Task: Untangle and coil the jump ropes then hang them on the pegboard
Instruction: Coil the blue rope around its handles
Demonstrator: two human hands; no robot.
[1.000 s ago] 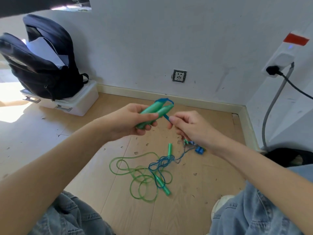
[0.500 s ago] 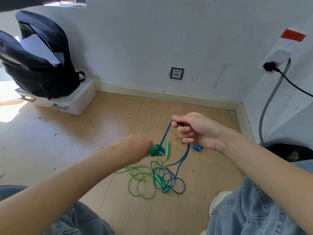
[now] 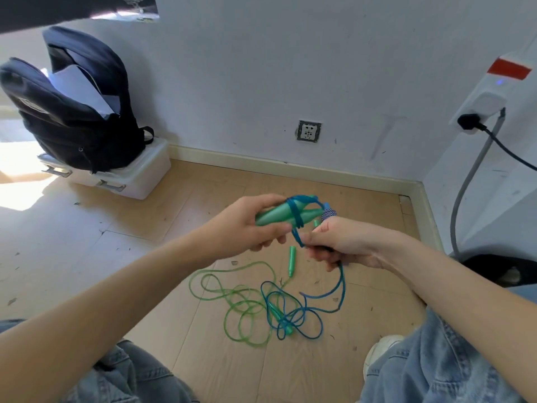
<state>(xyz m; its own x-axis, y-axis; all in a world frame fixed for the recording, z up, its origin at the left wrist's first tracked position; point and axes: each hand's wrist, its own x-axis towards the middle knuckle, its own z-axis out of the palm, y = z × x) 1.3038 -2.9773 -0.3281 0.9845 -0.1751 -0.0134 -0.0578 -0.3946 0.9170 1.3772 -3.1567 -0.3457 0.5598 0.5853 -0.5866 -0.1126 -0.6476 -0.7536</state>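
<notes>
The left hand [image 3: 247,228] grips two green plastic handles [image 3: 286,215]; the right hand [image 3: 345,242] pinches the blue cord [image 3: 343,283] wrapping them. Trailing slack overlaps the green translucent rope [image 3: 232,295] mid-floor, so pulling could tighten that tangle.

The rear ends of the two green handles [image 3: 279,216] are hidden inside the left hand [image 3: 247,225]. Part of the blue rope [image 3: 341,283] is covered by the right hand [image 3: 345,242]. A patterned object [image 3: 328,213] behind that hand is too hidden to be identified. The backpack [image 3: 72,117] is cut off by the left edge.
</notes>
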